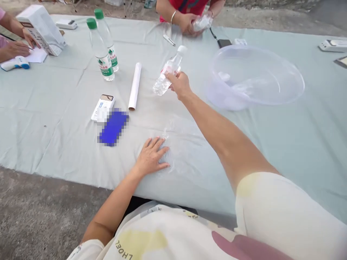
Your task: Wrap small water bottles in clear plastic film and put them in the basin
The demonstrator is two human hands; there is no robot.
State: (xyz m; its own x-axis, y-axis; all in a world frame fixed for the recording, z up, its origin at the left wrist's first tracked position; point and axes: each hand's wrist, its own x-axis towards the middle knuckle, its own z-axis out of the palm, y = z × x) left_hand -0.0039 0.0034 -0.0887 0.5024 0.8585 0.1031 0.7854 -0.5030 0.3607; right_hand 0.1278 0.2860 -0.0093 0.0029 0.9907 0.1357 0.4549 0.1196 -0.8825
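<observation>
My right hand [179, 83] is wrapped round a clear water bottle [170, 68] with a white cap and a red-and-white label. The bottle leans to the right, cap end away from me; whether its base touches the table I cannot tell. Palm down near the table's front edge, my left hand [151, 155] has its fingers spread. Beside those fingers lies a thin, clear plastic sheet or bag [184, 148], flat on the tablecloth and hard to make out. A white roll [135, 86] lies left of the bottle.
Two green-capped bottles [101, 54] stand at the back left. Nearer are a white power bank [103, 107] and a blurred blue rectangle [114, 127]. A large translucent basin [225, 95] stands right. Across the table, a person's hands [189, 24] hold clear plastic; another person's hand [20, 48] writes at left.
</observation>
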